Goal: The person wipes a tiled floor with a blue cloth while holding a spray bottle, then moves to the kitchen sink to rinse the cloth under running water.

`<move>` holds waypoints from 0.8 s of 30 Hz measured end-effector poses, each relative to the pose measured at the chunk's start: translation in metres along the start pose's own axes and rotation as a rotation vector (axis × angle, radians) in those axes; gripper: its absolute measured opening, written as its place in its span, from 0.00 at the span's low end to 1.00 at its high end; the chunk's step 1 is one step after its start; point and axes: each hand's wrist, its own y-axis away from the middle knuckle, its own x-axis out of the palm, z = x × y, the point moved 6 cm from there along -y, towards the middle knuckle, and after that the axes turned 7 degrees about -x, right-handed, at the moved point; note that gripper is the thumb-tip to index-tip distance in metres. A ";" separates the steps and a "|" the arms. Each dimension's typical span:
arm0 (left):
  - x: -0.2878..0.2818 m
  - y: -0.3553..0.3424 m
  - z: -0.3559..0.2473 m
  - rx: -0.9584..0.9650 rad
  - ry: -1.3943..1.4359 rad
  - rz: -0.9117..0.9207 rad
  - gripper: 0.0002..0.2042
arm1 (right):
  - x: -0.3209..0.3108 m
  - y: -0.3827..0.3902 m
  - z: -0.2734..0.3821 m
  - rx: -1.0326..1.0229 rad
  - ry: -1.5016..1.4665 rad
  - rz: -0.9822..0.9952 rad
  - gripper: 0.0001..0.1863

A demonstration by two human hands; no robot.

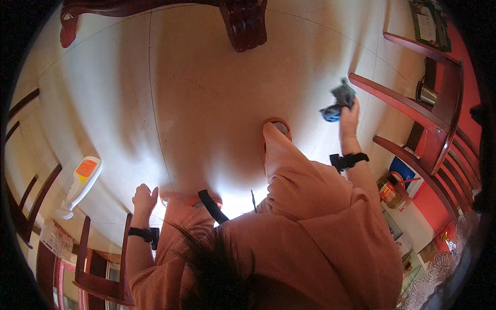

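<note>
A crumpled grey-blue cloth (338,98) is gripped in my right hand (349,116), held out over the tiled floor beside a reddish wooden chair (444,121). My left hand (145,199) hangs low near my left leg, fingers loosely bent and apart, holding nothing. Off to its left, a white plastic bottle (82,181) with an orange label is on the pale floor (201,88).
Dark wooden furniture legs (243,28) are at the top. More wooden chairs (33,196) line the left side. By the right-hand chairs are a blue object (405,168), a jar (387,191) and a white lace cloth (423,281).
</note>
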 end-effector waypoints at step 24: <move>-0.033 0.011 -0.004 -0.002 0.127 -0.151 0.17 | 0.316 0.057 0.206 -0.199 -0.148 0.883 0.17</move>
